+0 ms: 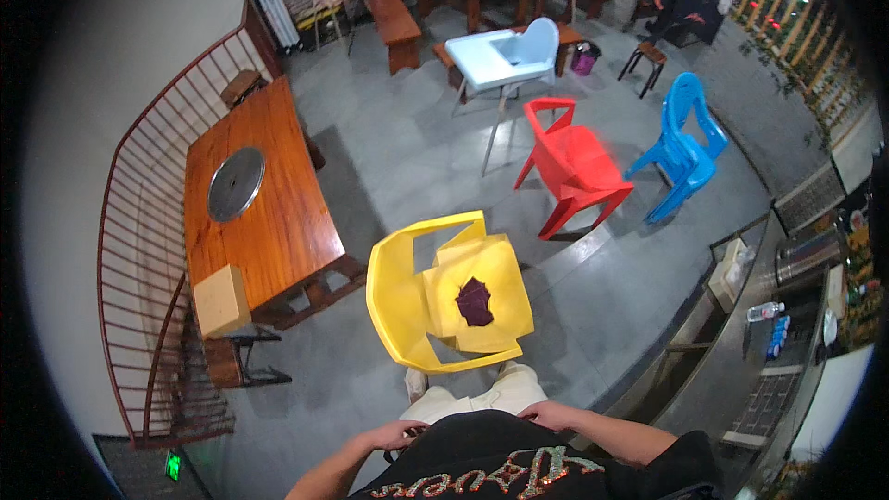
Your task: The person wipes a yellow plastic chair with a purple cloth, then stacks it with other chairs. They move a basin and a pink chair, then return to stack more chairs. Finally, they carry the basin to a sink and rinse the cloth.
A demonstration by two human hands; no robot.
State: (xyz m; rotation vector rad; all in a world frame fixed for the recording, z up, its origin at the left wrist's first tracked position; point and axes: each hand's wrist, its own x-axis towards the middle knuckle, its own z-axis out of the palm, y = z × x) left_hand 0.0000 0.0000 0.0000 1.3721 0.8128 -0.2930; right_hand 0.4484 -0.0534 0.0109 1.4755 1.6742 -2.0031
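In front of the person, close to the legs, a yellow chair (391,310) stands on the grey floor (389,130). Its back is on the left and the front of its seat points right, so it stands sideways to the person. On the seat lies a crumpled dark purple cloth (474,302). Its long way runs roughly from near to far.

Both arms are bent, elbows out, forearms coming in to the waist. The left hand (398,434) and the right hand (553,415) are at the bottom of the black shirt (463,435), well apart from each other. The fingertips are partly hidden, so I cannot tell if either hand is spread or pinching the shirt.

Past the yellow chair, a red chair (582,162) stands to the right, near some blue chairs (690,162). A wooden bench (278,143) is on the left.
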